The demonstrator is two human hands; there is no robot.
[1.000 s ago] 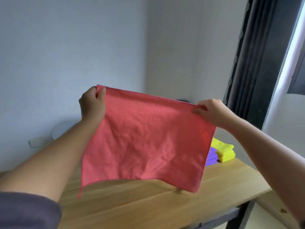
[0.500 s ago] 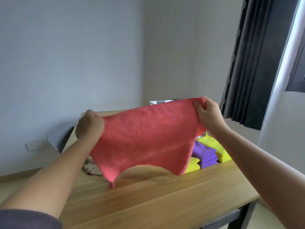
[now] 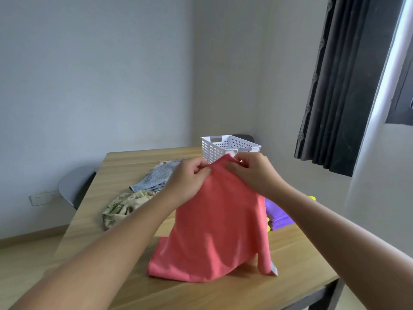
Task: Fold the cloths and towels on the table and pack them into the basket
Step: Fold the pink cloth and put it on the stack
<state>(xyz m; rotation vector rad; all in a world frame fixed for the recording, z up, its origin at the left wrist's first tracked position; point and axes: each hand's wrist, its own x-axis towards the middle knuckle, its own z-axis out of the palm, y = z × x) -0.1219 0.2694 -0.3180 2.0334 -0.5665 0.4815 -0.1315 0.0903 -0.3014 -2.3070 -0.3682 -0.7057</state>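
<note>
Over the near edge of the light wooden table (image 3: 138,285), my left hand (image 3: 187,181) and right hand (image 3: 253,174) pinch the top of the soft red cloth (image 3: 219,231). Its bottom lies on the table. The white holey plastic basket (image 3: 215,149) stands by the far edge.

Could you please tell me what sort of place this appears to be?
Likely a plain room in a home: a wooden table, a dark curtain beside a window, and a wall socket.
</note>
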